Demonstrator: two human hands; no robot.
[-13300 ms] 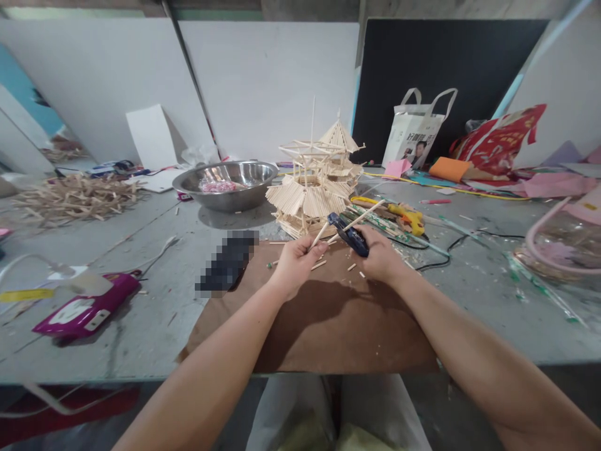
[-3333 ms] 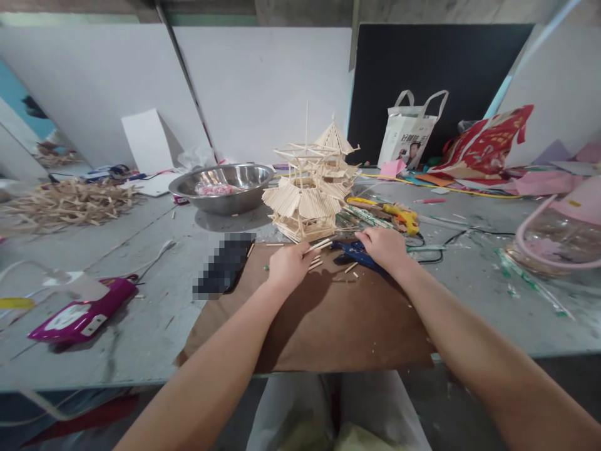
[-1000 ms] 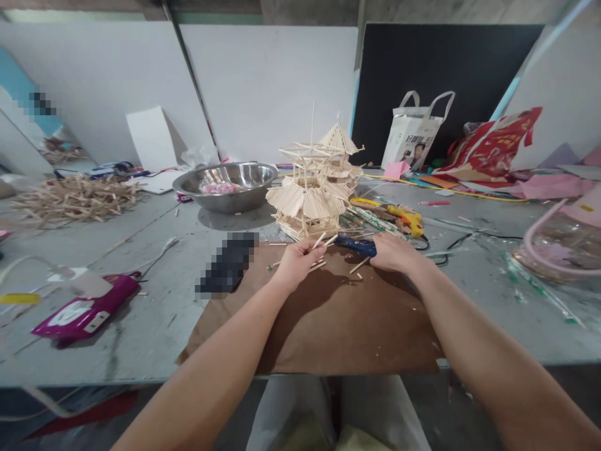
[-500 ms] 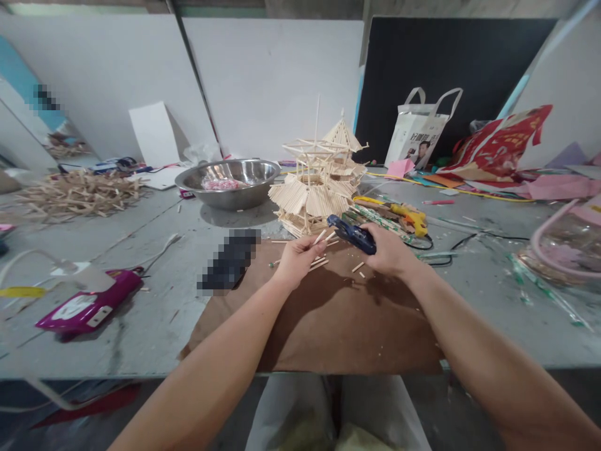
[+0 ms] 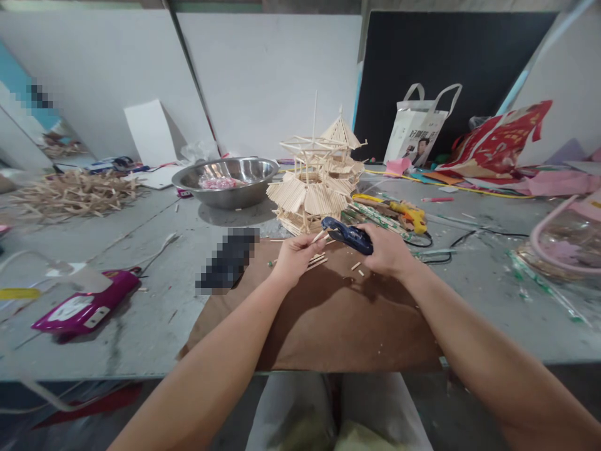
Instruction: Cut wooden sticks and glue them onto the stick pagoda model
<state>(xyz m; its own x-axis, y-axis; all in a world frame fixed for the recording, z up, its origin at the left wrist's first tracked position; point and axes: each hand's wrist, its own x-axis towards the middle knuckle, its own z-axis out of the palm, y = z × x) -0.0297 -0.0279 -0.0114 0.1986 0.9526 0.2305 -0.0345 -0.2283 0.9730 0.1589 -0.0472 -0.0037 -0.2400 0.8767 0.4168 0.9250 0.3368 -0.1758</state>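
Note:
Pinched in my left hand [image 5: 297, 257] is a thin wooden stick [image 5: 320, 235], its tip pointing up and right. My right hand [image 5: 385, 250] wraps round the handles of a dark blue hand cutter [image 5: 347, 235], whose jaws are at the stick's end; whether the blade touches it I cannot tell. Below my hands lie several cut sticks [image 5: 317, 263] and short offcuts [image 5: 355, 267] on a brown sheet [image 5: 328, 338]. Just behind them stands a tiered pavilion model [image 5: 312, 197] made of similar sticks, with a pointed roof further back.
A steel bowl [image 5: 225, 207] holding a pink-and-white packet stands behind left. Further left are a stick pile [image 5: 70, 194] and a purple power strip [image 5: 89, 304]. A yellow glue gun [image 5: 413, 219] lies right of the model. A clear pink-rimmed container [image 5: 563, 238] is far right.
The cutter has moved slightly left, bringing its jaws to the stick in my left hand. The view has shifted slightly.

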